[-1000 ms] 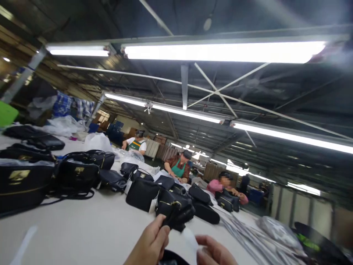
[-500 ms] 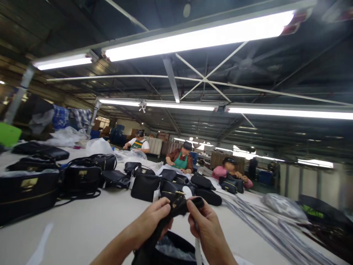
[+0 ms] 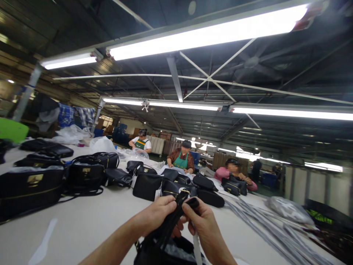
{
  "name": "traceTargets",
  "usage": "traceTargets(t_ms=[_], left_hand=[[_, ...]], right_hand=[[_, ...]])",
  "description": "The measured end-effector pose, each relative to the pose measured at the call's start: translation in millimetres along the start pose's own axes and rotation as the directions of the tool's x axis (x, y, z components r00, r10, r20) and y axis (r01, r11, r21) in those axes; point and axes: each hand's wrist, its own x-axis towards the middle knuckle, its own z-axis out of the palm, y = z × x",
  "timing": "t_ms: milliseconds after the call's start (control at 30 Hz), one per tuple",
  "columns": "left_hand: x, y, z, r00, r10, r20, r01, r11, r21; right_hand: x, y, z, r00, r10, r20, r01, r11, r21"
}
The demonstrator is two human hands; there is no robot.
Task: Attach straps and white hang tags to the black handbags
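Note:
My left hand (image 3: 159,215) is closed around a black bag strap (image 3: 174,215) with a metal fitting at its top. To its right, my right hand (image 3: 206,225) pinches a dark, flat end piece (image 3: 192,202) between thumb and fingers; whether it belongs to the same strap I cannot tell. A narrow white strip (image 3: 197,247) hangs below the right fingers. Under both hands is a black handbag (image 3: 150,252), its mouth open over clear plastic stuffing (image 3: 179,250). The frame's bottom edge cuts off the bag's lower part.
Several black handbags (image 3: 31,184) line the table's left and middle. Grey strips (image 3: 256,221) and a clear plastic bundle (image 3: 288,209) lie at right. A white paper strip (image 3: 45,241) is at front left. Across the table are people, one in a green apron (image 3: 179,161).
The strap has turned more upright between my hands, and the handbag beneath shows more to the left. My view has swung slightly left. Both hands keep their hold.

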Motion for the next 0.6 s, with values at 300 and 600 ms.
traceTargets(t_ms=[300, 600], left_hand=[[6.1, -5.6, -2.3, 0.998, 0.046, -0.047, -0.041, 0.992, 0.119], [6.1, -9.1, -4.6, 1.000, -0.002, -0.007, 0.002, 0.992, 0.122]], right_hand=[[3.9, 4.5, 2.4, 0.999, 0.015, -0.028, -0.017, 0.998, -0.061], [4.0, -0.8, 1.9, 0.999, 0.008, -0.039, -0.010, 0.998, -0.067]])
